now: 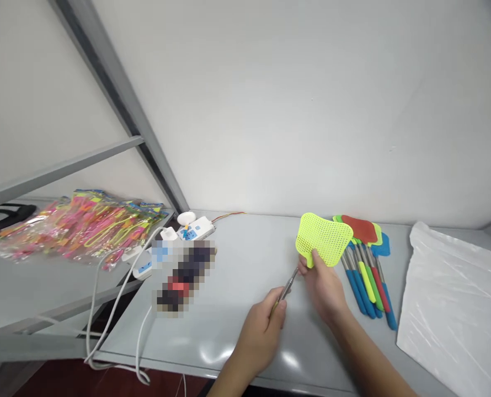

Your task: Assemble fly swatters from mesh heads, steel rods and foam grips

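Pinching a yellow fly swatter (pixel 324 240) by its mesh, the right hand (pixel 322 286) sits just beyond the left hand (pixel 262 336), closed round the metal handle (pixel 286 289); more swatters (pixel 363 275) lie just right.

Likely a small stockroom or packing workroom. White walls (pixel 311 105), a grey steel shelving frame (pixel 117 94), a pale grey metal workbench (pixel 237 237), a white power strip (pixel 196 227), clear plastic bags of bright pink-and-yellow goods (pixel 80 226), and a row of blue-handled plastic fly swatters (pixel 359 289) throughout.
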### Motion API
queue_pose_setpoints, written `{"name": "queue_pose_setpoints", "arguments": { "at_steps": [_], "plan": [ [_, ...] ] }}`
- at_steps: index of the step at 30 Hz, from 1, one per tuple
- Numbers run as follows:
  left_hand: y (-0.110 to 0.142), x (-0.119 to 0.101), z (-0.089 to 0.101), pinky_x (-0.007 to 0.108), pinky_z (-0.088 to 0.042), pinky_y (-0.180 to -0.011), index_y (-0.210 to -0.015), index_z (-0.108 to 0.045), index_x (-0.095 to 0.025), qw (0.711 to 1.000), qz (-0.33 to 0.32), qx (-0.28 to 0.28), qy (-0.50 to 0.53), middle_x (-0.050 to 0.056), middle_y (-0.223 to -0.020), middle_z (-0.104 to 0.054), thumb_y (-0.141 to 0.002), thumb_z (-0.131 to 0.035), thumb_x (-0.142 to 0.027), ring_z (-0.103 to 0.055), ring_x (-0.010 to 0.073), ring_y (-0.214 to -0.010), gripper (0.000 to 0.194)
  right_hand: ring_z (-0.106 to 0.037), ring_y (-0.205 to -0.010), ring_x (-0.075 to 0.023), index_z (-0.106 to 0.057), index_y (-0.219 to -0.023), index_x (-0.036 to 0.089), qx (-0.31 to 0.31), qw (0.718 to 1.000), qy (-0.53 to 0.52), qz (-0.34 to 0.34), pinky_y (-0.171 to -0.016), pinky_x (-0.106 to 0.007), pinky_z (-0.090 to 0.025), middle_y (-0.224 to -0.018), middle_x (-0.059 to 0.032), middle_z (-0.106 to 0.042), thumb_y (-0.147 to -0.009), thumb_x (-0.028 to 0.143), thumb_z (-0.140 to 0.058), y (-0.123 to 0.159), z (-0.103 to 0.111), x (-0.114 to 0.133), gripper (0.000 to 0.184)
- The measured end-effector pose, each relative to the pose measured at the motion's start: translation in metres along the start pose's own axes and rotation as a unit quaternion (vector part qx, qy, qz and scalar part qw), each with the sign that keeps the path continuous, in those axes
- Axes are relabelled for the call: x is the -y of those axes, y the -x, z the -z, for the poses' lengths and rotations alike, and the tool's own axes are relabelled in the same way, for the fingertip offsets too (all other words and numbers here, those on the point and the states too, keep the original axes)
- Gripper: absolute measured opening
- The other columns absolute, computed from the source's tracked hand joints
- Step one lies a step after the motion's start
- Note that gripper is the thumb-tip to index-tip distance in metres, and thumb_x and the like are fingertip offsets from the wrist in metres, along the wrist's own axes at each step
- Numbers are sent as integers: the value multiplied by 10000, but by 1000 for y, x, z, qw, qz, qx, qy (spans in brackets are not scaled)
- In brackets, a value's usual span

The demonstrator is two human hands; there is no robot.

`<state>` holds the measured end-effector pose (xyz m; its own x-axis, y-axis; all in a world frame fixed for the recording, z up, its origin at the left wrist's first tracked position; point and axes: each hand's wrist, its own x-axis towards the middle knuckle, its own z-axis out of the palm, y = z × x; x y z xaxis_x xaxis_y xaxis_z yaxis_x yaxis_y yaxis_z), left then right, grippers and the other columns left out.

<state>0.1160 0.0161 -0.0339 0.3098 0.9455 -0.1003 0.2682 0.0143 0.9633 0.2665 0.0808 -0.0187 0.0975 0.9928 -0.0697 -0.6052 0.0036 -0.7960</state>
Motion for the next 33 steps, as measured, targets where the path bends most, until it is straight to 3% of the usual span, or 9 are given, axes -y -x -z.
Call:
{"name": "queue_pose_setpoints", "arguments": {
  "at_steps": [6,14,18,22,27,33],
  "plan": [
    [-3,-4,0,245,-302,-606,-1249,-572,-204,1000,12,-3,-15,-33,-650,-480,-988,-362,-450,-435,154,-626,416,-401,-642,-150,-551,-825,233,-11,1000,3,-7,-633,-295,-379,-716,17,-461,-854,480,-590,-1,-6,-9,251],
    [-5,-2,-1,259,-354,-654,-1267,-575,-221,999,26,-15,-26,-18,-651,-553,-987,-373,-437,-504,176,-660,407,-489,-797,-188,-635,-836,225,3,998,65,-19,-722,-308,-395,-857,-35,-652,-914,546,-443,5,-11,-20,383],
    [-5,-4,-2,287,-410,-753,-1282,-569,-227,999,12,-25,-43,35,-852,-687,-986,-378,-414,-601,220,-822,399,-548,-869,-220,-674,-810,197,-19,996,78,-46,-667,-321,-416,-940,-78,-707,-912,579,-417,6,-11,-21,470],
    [-6,-4,-7,317,-428,-845,-1283,-567,-220,996,3,-40,-78,75,-1113,-693,-990,-370,-394,-622,246,-991,394,-604,-926,-250,-709,-838,174,-35,996,77,-36,-720,-346,-441,-902,-101,-733,-872,588,-495,4,-10,-21,467],
    [-8,0,-12,356,-429,-902,-1322,-547,-214,991,10,-52,-122,98,-1223,-663,-988,-368,-394,-611,276,-1102,419,-626,-925,-248,-729,-830,164,-33,997,72,-26,-790,-363,-448,-930,-110,-736,-875,588,-501,2,-7,-18,483],
    [-9,-7,-10,373,-414,-858,-1288,-585,-254,986,8,-69,-151,97,-1169,-685,-964,-413,-408,-626,312,-1045,398,-626,-910,-244,-732,-816,176,-46,996,68,-32,-780,-364,-448,-939,-102,-737,-872,572,-527,1,-6,-13,449]
  ]
}}
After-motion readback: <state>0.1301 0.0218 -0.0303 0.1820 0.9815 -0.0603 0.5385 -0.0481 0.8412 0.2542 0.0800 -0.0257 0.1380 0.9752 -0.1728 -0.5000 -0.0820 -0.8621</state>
